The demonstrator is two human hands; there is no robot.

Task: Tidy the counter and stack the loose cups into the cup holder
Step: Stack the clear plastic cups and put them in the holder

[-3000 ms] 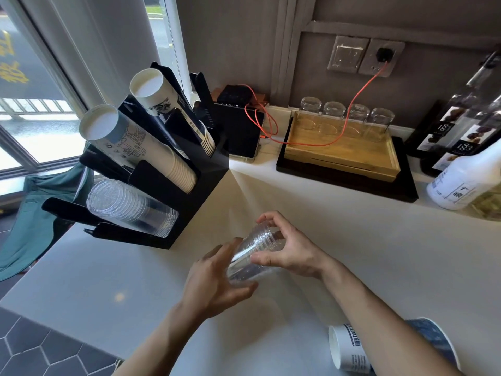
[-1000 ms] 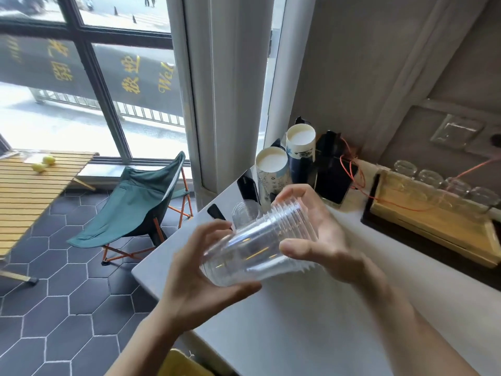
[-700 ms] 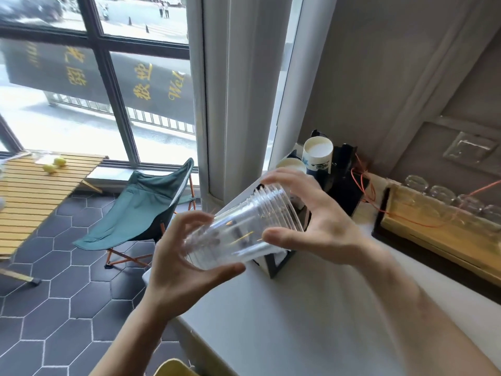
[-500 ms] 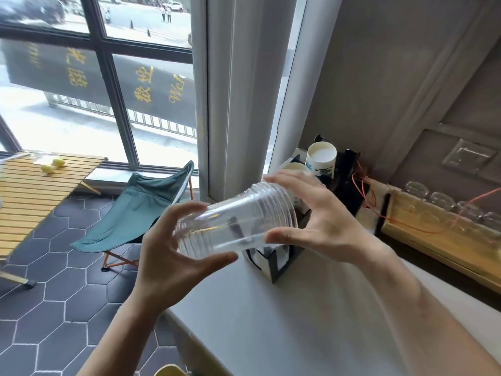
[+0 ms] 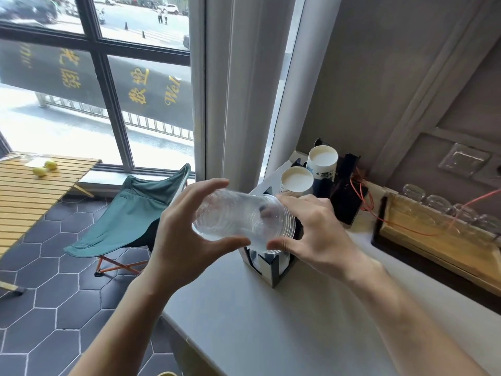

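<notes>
A stack of clear plastic cups (image 5: 238,221) lies sideways in the air between both my hands, its rims turned toward the black cup holder (image 5: 273,267). My left hand (image 5: 187,240) cups the closed bottom end. My right hand (image 5: 311,229) pinches the rim end with thumb and fingers. The holder stands on the white counter (image 5: 284,321) just behind and below the stack, partly hidden by it. Two stacks of white paper cups (image 5: 296,180) poke out of the holder's upper slots.
A wooden tray (image 5: 439,240) with several upturned glasses and an orange cable sits at the right by the wall. The counter's left edge drops to a tiled floor with a green folding chair (image 5: 130,213) and a slatted wooden table (image 5: 32,185).
Both hands carried the clear cup stack up off the counter and toward the holder. In the last half second the stack swung so its rims face the holder's lower slot.
</notes>
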